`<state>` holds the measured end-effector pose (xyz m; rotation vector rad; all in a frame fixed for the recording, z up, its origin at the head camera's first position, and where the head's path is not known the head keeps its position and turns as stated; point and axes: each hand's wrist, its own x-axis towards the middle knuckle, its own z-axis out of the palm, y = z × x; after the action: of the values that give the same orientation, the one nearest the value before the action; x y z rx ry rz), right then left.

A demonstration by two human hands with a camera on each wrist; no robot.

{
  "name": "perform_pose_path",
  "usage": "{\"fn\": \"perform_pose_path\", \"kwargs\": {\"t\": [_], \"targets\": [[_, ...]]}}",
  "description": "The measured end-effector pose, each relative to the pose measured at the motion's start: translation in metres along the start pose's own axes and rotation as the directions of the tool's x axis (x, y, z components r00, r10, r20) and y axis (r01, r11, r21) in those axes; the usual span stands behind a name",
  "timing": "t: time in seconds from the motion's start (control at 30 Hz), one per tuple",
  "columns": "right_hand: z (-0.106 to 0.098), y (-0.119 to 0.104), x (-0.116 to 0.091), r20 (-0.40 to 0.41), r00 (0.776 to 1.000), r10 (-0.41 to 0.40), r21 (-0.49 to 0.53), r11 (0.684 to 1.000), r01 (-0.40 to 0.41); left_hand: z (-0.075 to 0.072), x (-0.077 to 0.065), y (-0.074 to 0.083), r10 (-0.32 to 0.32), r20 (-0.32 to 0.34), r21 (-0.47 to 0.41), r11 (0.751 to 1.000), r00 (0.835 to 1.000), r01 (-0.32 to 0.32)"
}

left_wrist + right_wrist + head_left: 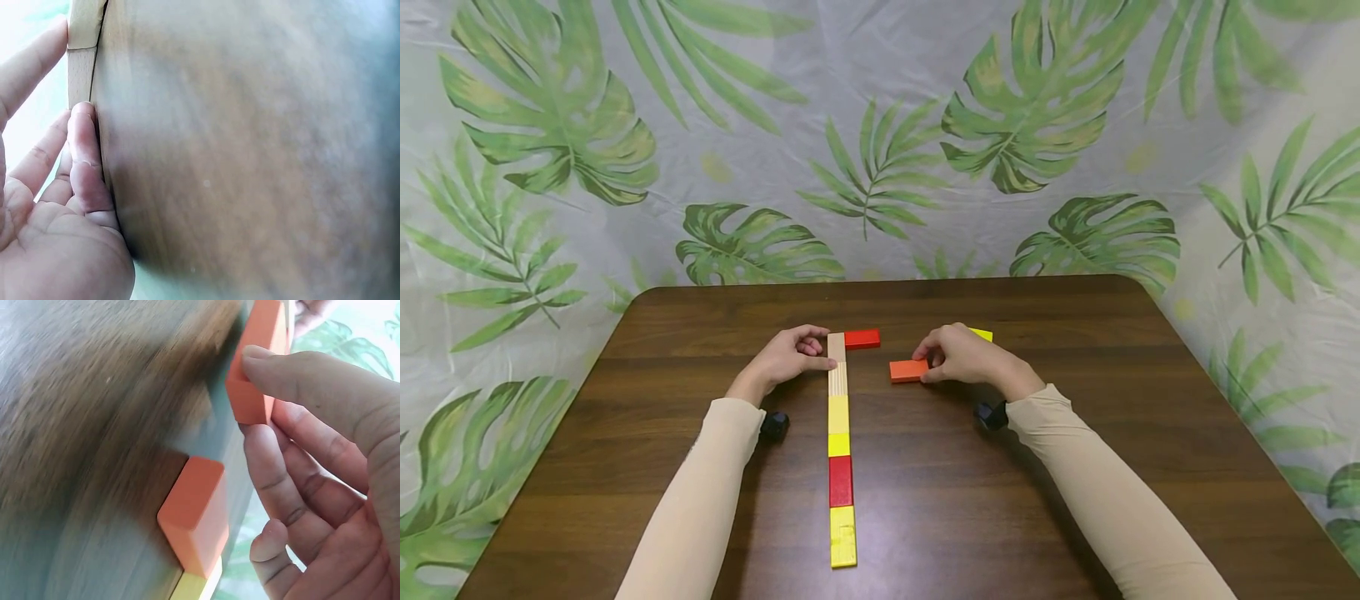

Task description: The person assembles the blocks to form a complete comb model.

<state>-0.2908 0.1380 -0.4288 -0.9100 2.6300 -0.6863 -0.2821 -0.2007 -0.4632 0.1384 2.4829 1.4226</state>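
Observation:
A straight column of flat wooden blocks runs toward me: plain wood (837, 347) at the far end, then pale yellow (838, 414), yellow, red (841, 481) and yellow (843, 537). My left hand (782, 360) lies along the column's far left side, thumb and fingertips touching the plain blocks (81, 75). A red block (862, 339) extends rightward from the far end. My right hand (964, 354) pinches an orange block (907, 371) between thumb and fingers, right of the column. In the right wrist view, another orange block (197, 506) stands beside a yellow block (199, 584).
The dark wooden table (910, 500) has its far edge just beyond the blocks. A leaf-patterned cloth (880, 150) hangs behind it. Part of a yellow block (982, 335) shows behind my right hand. A black wrist device (991, 416) sits under the right cuff.

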Motion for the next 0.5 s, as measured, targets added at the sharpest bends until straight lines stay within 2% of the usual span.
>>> {"fn": "perform_pose_path", "kwargs": {"t": [0.3, 0.5], "targets": [[0.006, -0.005, 0.012, -0.045, 0.999, -0.010, 0.026, 1.000, 0.011, -0.001, 0.001, -0.001, 0.000, 0.001, -0.001, 1.000, 1.000, 0.000], [0.010, -0.008, 0.020, -0.059, 0.998, -0.007, 0.082, 0.997, 0.012, -0.001, 0.000, -0.001, -0.001, 0.001, -0.012, 1.000, 1.000, 0.001]]}}
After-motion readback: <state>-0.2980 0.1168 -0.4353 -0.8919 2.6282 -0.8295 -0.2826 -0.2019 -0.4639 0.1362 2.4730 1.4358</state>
